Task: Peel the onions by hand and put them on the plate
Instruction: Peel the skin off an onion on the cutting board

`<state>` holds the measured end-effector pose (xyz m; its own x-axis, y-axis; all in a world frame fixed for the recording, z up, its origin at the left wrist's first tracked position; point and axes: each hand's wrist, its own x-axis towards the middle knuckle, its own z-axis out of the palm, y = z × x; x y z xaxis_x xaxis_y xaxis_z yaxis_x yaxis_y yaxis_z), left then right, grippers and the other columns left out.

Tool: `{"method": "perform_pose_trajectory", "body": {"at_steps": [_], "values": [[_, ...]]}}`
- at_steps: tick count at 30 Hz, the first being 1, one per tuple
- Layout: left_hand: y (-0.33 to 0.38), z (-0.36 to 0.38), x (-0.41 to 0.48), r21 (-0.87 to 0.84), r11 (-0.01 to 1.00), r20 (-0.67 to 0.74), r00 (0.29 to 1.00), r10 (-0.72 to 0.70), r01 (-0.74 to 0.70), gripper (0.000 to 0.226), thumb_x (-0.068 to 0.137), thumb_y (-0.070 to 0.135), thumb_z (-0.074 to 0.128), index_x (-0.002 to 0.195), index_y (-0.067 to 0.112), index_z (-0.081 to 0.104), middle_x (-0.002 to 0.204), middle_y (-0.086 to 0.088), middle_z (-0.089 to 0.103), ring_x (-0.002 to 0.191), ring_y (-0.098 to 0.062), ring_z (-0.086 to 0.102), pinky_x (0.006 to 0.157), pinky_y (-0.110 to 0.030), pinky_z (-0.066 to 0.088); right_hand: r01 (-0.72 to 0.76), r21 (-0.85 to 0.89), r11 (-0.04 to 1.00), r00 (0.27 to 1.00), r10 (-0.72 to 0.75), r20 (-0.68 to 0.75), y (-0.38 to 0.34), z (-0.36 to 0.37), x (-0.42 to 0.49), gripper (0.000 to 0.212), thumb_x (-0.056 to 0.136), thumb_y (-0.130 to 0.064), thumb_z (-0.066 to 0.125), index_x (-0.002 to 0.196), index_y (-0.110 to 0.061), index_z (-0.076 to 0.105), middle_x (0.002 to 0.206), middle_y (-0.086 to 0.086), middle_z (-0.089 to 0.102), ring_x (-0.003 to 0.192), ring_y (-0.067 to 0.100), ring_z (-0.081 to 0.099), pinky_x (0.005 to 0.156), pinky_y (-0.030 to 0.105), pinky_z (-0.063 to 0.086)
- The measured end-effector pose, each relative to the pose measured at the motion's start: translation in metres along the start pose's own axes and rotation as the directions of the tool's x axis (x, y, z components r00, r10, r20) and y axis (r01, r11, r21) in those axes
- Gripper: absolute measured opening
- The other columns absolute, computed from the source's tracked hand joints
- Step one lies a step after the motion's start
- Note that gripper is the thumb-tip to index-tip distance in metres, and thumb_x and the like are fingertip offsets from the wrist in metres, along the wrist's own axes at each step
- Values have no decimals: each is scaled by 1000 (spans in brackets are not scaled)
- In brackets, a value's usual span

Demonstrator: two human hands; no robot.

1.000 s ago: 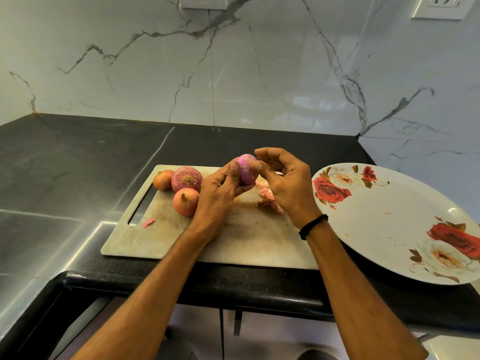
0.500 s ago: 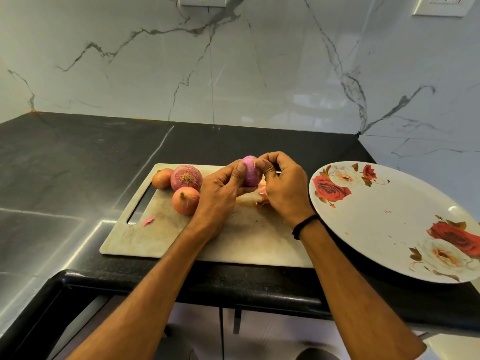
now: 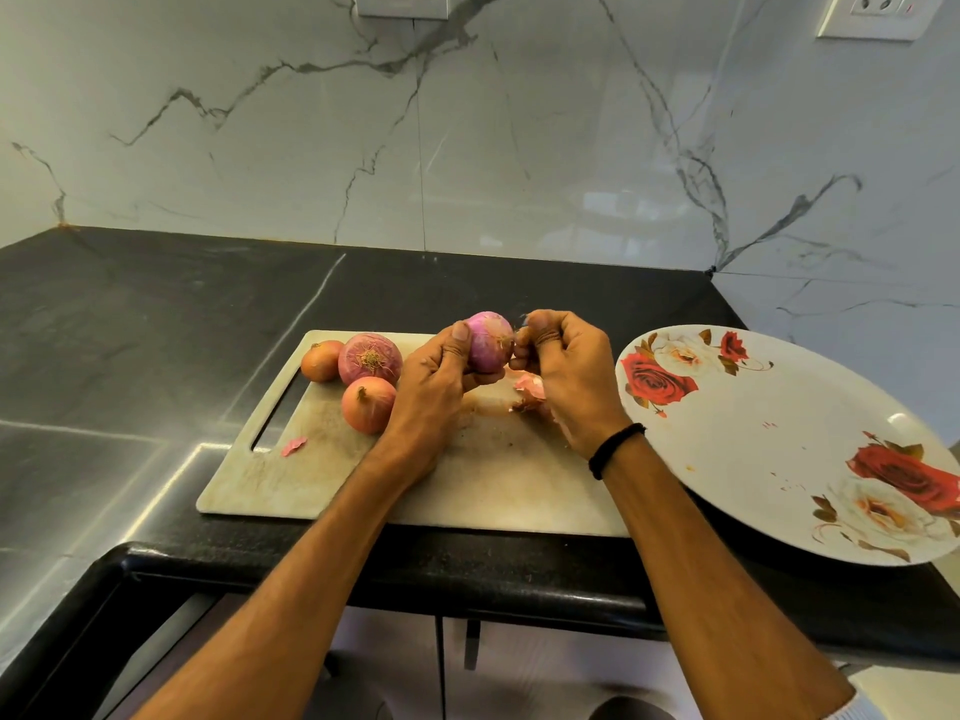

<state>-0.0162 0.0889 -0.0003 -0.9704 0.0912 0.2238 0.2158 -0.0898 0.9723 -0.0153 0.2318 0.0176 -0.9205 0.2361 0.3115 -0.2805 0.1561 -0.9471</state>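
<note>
My left hand [image 3: 434,387] grips a purple, partly peeled onion [image 3: 488,345] above the cutting board [image 3: 498,480]. My right hand [image 3: 566,371] has its fingers curled and pinches at the onion's right end, where thin skin sticks out. Three unpeeled onions lie at the board's far left: a small brown one [image 3: 321,360], a large reddish one [image 3: 370,359] and an orange one [image 3: 367,404]. Loose pink peel [image 3: 527,389] lies on the board under my right hand. The white plate with red roses [image 3: 769,439] sits to the right and holds no onion.
A small pink peel scrap [image 3: 293,445] lies near the board's handle slot. The black counter [image 3: 130,356] extends left and behind to a marble wall. The counter's front edge [image 3: 467,574] is just below the board, and the plate overhangs it at the right.
My right hand's fingers have closed in and now pinch skin at the onion's end. The onion is raised slightly and turned in my left hand.
</note>
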Motion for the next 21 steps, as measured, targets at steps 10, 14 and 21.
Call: {"method": "perform_pose_trajectory", "body": {"at_steps": [10, 14, 21], "values": [[4, 4, -1, -33, 999, -49, 999, -14, 12, 33, 105, 38, 37, 115, 19, 63, 104, -6, 70, 94, -24, 74, 85, -30, 60, 170, -281, 944, 966, -216, -141, 5, -12, 7, 20, 91, -1, 61, 93, -20, 66, 90, -7, 67, 89, 8, 64, 80, 18, 56], [6, 4, -2, -47, 999, -61, 998, -19, 16, 33, 106, 40, 37, 106, 23, 65, 98, -9, 72, 90, -27, 74, 82, -33, 61, 295, -350, 889, 936, -343, -82, 3, -11, 4, 10, 87, -12, 70, 88, -19, 65, 80, -14, 62, 76, 2, 62, 65, 9, 52], [10, 5, -3, -62, 998, -47, 999, -13, 10, 32, 106, 39, 37, 109, 22, 65, 100, -9, 72, 92, -27, 74, 81, -33, 61, 415, -413, 811, 890, -456, 0, 9, -9, 5, 18, 87, -27, 73, 79, -19, 59, 80, -3, 59, 73, 7, 55, 62, 7, 43]]}}
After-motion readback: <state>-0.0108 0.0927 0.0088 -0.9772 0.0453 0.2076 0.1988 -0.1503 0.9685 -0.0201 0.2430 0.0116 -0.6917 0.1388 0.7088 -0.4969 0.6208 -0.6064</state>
